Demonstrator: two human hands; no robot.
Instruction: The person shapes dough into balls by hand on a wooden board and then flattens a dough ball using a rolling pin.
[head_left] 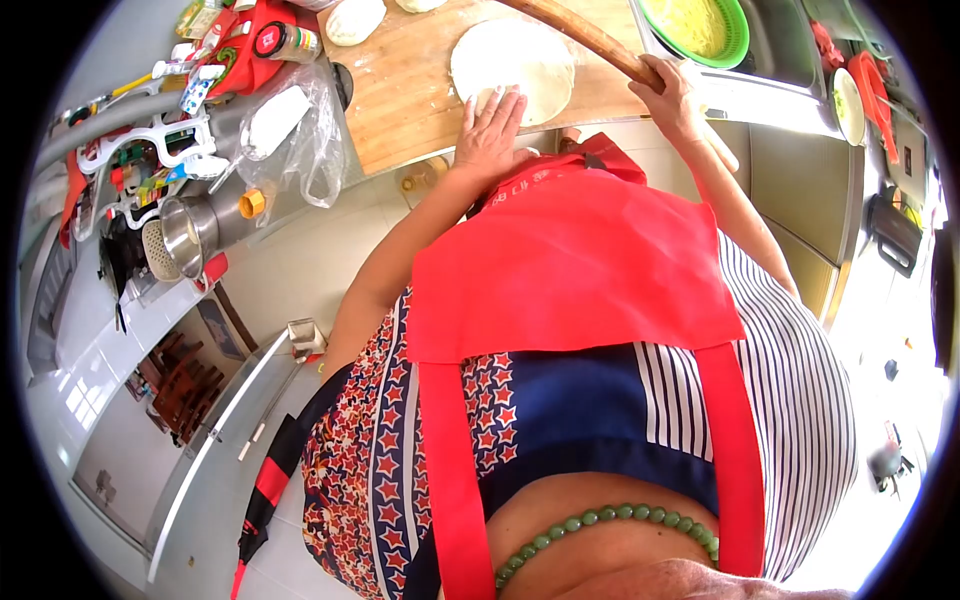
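Observation:
A flat round sheet of pale dough [515,68] lies on the wooden board [400,115]. My left hand [490,132] rests palm down on the dough's lower left edge, fingers spread, holding nothing. Wrapped round the near end of a long wooden rolling pin [585,36] is my right hand [675,98], at the board's right edge. The pin slants up and left over the dough's upper right side, and its far end is cut off by the top of the view. Two smaller dough pieces, one a rounded lump [355,20], sit at the board's top left.
A green basket of yellowish shreds [738,40] stands right of the board, near a metal sink [785,45]. To the left are a spice jar [288,42], a clear plastic bag [315,135] and a metal pot [190,235]. A red apron [570,270] covers my front.

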